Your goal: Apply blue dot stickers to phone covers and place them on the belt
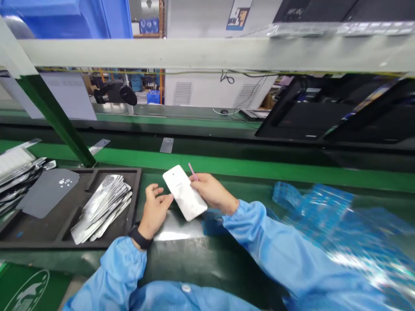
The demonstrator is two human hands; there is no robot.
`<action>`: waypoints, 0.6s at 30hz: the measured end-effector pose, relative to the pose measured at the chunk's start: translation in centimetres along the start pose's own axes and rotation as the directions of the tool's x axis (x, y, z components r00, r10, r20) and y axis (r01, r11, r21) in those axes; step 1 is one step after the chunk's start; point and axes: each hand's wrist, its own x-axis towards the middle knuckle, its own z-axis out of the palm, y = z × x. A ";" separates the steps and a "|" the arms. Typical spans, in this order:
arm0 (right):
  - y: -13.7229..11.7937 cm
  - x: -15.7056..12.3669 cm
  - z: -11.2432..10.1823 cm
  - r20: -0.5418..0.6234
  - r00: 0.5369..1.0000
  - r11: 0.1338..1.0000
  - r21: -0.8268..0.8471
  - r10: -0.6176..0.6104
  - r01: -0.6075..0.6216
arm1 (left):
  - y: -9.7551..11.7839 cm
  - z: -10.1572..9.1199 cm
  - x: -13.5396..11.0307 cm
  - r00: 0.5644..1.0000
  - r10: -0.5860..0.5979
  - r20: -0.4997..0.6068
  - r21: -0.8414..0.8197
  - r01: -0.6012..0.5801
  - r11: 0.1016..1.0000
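A white phone back cover [185, 193] is held tilted above the green bench, with a small dark hole near its upper end and faint marks on its face. My right hand [212, 191] grips its right edge between thumb and fingers. A thin pink stick [193, 172] also sticks up from the fingers of that hand. My left hand [154, 209] is at the cover's left side, fingers apart and slightly bent. Its thumb tip is at the cover's edge; whether it touches I cannot tell.
Left of me, a black divided tray [138, 190] holds a stack of silvery phone covers [102, 207] and a grey sheet [50, 192]. Crumpled blue film [330, 211] lies at right. Flat panels, one a grey panel [167, 145], lie beyond. A green post [58, 116] rises at left.
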 end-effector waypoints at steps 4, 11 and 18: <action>2.0 -5.8 1.8 0.055 0.998 0.911 0.410 0.014 -0.035 | 0.4 -1.3 -0.3 0.975 0.000 0.220 -0.005 0.001 1.000; 6.1 -7.6 -1.3 -0.234 0.970 0.948 0.318 0.060 0.018 | 0.1 -2.6 -2.1 0.911 -0.035 0.410 0.331 -0.112 0.937; 7.7 -6.0 -0.1 -0.070 0.992 0.965 0.245 0.109 -0.089 | 0.0 0.9 -0.8 0.832 0.096 0.546 0.529 -0.432 0.731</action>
